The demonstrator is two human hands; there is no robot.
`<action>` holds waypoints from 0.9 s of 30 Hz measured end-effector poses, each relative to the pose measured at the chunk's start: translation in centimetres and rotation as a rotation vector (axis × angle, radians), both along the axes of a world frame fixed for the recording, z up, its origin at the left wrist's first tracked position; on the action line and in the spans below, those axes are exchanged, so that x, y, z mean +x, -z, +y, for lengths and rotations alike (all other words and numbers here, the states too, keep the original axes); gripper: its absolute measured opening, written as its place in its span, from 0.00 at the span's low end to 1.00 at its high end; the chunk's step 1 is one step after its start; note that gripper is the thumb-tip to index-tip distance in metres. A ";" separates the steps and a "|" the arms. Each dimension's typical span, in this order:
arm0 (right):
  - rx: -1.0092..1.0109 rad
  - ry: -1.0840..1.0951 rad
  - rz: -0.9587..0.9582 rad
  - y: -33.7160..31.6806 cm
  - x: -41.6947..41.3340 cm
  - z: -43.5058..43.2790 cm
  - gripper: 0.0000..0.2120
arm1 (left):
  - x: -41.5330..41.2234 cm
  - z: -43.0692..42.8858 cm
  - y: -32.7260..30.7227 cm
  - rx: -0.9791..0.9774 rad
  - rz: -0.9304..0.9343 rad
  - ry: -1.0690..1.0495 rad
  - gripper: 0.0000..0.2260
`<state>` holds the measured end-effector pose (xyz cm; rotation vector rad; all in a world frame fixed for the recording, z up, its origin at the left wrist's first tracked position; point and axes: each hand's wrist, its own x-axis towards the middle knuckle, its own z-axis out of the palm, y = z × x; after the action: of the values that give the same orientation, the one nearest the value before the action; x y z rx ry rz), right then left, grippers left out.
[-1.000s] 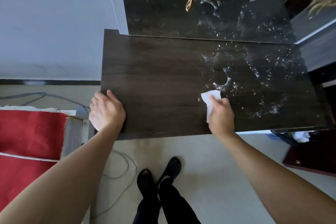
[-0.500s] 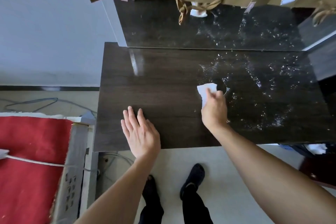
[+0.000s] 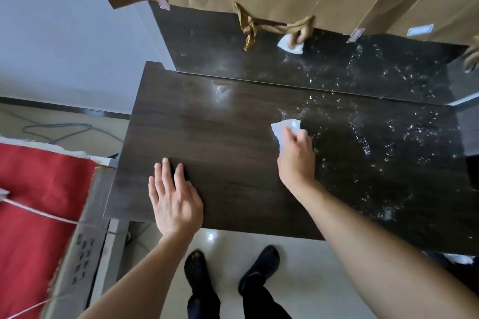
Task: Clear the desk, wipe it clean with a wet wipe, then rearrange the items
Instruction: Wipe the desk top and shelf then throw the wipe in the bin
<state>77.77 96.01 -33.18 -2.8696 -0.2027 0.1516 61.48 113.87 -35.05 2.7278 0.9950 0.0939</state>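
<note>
The right hand (image 3: pixel 295 160) presses the wet wipe (image 3: pixel 283 132) on the middle of the dark tabletop (image 3: pixel 207 137), left hand (image 3: pixel 175 201) flat and empty; I think overlapping strokes toward the speckled right side work best.

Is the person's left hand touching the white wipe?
Apart. The head view shows the left hand flat on the desk, with bare dark wood between it and the wipe under the right hand.

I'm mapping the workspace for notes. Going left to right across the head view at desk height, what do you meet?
Red cloth → left hand flat on the desk → wet wipe → right hand → white speckled residue.
</note>
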 end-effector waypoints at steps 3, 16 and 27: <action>0.108 -0.296 0.042 0.1 -4.2 1.7 0.30 | 0.1 -0.1 -0.1 0.014 -0.017 -0.022 0.22; 0.003 -0.054 -0.006 0.3 5.2 -0.6 0.19 | 1.4 -1.4 0.1 -0.017 -0.011 -0.147 0.20; 0.025 -0.103 0.045 0.0 5.7 -7.4 0.22 | 1.4 -1.4 0.1 -0.004 -0.011 -0.148 0.20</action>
<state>83.43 88.58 -33.14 -2.8284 -0.3409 0.2311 62.88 112.51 -35.19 2.6441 1.1908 0.1324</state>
